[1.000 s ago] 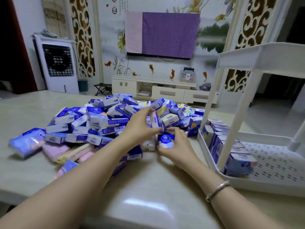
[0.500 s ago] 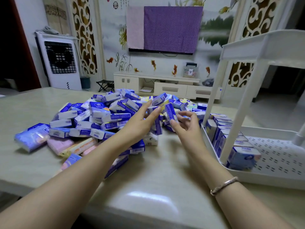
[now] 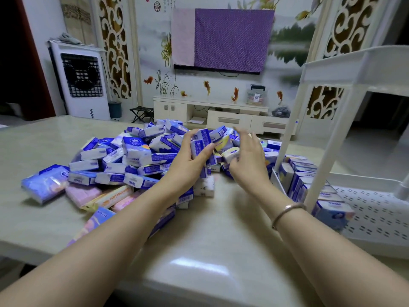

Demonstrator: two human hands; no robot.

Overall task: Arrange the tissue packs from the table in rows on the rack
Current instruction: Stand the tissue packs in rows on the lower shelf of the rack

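Note:
A heap of blue-and-white tissue packs (image 3: 135,158) covers the middle of the table (image 3: 199,251). My left hand (image 3: 190,160) grips two or three upright packs (image 3: 202,145) at the heap's near right side, thumb on one side and fingers on the other. My right hand (image 3: 249,160) hovers just right of them, fingers spread and blurred, holding nothing. A white rack (image 3: 380,209) stands at the right; a row of upright packs (image 3: 305,180) lines the left edge of its lower shelf.
Pink and yellow packs (image 3: 104,196) lie at the heap's near left. The rack's white legs (image 3: 285,138) rise beside my right hand, under an upper shelf (image 3: 358,67). A TV cabinet (image 3: 221,116) and an air cooler (image 3: 79,80) stand behind the table.
My right hand has let go of the pack it held and now has spread fingers. My left hand has closed on a small stack of upright packs. The view has tilted up slightly.

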